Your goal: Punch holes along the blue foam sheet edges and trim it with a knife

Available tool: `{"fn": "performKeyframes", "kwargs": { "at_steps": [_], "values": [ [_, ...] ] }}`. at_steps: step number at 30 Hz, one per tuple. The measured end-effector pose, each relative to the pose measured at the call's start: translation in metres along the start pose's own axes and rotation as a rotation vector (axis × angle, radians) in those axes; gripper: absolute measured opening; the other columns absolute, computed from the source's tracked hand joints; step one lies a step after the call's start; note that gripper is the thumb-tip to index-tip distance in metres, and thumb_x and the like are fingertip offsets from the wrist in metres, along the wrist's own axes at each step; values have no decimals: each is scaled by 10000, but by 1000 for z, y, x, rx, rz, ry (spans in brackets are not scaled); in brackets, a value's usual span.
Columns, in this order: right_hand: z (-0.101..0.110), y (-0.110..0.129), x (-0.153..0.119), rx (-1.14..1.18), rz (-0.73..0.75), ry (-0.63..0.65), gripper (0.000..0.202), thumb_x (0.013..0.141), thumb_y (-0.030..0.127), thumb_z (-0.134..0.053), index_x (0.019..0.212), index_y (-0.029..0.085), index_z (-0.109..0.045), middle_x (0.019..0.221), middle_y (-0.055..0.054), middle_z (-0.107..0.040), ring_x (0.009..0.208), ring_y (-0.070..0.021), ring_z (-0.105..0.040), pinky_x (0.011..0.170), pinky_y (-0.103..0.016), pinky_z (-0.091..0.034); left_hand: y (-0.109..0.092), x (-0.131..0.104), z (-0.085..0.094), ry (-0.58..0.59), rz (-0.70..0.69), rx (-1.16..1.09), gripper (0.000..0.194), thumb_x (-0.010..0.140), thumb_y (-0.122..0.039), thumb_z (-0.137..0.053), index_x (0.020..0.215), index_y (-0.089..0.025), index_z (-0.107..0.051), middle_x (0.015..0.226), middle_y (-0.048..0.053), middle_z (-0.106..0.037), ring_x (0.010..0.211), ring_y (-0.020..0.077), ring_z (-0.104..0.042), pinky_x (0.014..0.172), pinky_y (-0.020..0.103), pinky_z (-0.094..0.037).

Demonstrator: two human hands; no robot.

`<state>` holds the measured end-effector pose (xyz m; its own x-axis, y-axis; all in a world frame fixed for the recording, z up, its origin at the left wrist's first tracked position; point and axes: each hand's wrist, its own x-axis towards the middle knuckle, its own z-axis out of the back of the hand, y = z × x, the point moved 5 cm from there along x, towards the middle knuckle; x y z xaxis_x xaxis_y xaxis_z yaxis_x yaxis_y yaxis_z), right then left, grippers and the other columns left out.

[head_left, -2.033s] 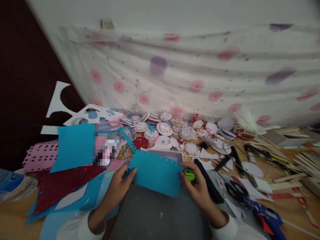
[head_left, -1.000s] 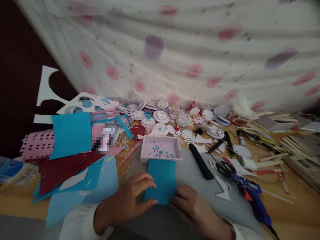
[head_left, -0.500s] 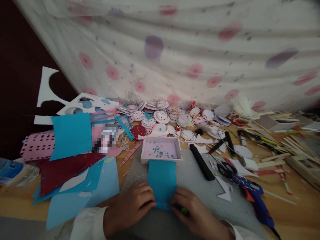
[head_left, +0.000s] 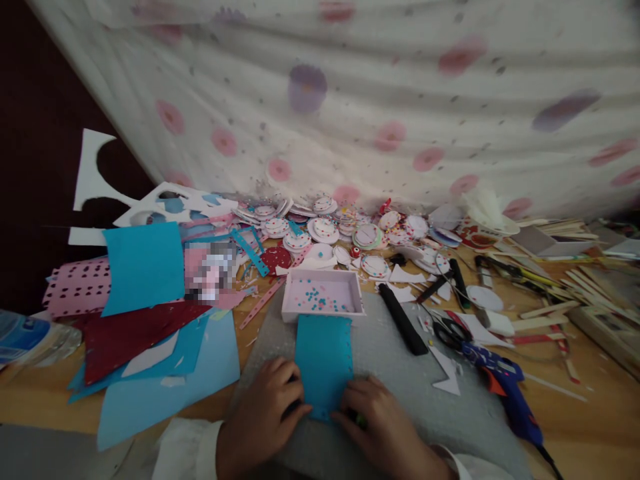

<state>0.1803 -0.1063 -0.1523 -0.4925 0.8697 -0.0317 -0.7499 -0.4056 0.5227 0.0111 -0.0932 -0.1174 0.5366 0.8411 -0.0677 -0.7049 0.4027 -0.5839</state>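
Observation:
A blue sheet of paper [head_left: 325, 360] lies in front of me, with small notches or holes along its right and near edges. My left hand [head_left: 267, 413] pinches or presses the sheet's near left corner, fingers curled. At the near right corner, my right hand [head_left: 375, 417] has its fingers closed around a small black and green tool [head_left: 361, 420], mostly hidden in the grip. Just beyond the sheet stands a shallow white box [head_left: 323, 313] with small blue and pink dots inside.
A grey mat [head_left: 405, 393] lies under the work. At left are coloured sheets [head_left: 145, 267] and a plastic bottle [head_left: 30, 340]. Decorated white discs [head_left: 323, 230] line the back. To the right are a black rod [head_left: 403, 320], scissors [head_left: 450, 331] and a blue glue gun [head_left: 515, 400].
The whole view has shifted slightly. Both hands remain at the near corners of the blue sheet, with the right fingers now slightly closer to the sheet's near edge.

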Motion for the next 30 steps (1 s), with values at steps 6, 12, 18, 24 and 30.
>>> {"fn": "performKeyframes", "kwargs": {
  "at_steps": [6, 12, 18, 24, 30],
  "values": [
    [-1, -3, -2, -64, -19, -95, 140, 775, 155, -737, 719, 207, -619, 731, 15, -673, 717, -193, -635, 700, -313, -392, 5, -1, -5, -30, 3, 21, 112, 845, -164, -656, 758, -158, -587, 937, 33, -572, 929, 215, -495, 808, 362, -382],
    [1, -5, 0, -161, -19, -154, 147, 749, 218, -778, 686, 221, -645, 711, 12, -675, 705, -209, -629, 698, -330, -368, 5, -2, -8, -20, -10, 77, 101, 852, -163, -646, 778, -153, -578, 946, 42, -567, 940, 230, -489, 834, 390, -387],
    [0, -6, 3, -189, -33, -111, 126, 757, 235, -776, 698, 229, -663, 734, 11, -683, 717, -206, -638, 683, -317, -377, 6, -2, -6, -131, -104, 221, 136, 848, -226, -673, 937, -162, -593, 1019, 63, -587, 954, 240, -504, 822, 377, -421],
    [-1, -5, 4, -205, -40, -85, 135, 750, 214, -778, 692, 231, -658, 736, 15, -684, 721, -206, -647, 676, -315, -381, -7, -21, -20, -208, -622, 375, 200, 988, -169, -435, 1085, -146, -608, 1007, 35, -667, 941, 171, -548, 888, 311, -397],
    [5, -1, 1, -244, 6, -174, 158, 731, 210, -784, 705, 230, -630, 709, 17, -674, 664, -200, -628, 641, -315, -358, -5, -33, -25, -146, -514, 391, 317, 965, -234, -486, 1260, -133, -541, 1159, 55, -665, 1035, 192, -550, 951, 340, -384]
  ]
}}
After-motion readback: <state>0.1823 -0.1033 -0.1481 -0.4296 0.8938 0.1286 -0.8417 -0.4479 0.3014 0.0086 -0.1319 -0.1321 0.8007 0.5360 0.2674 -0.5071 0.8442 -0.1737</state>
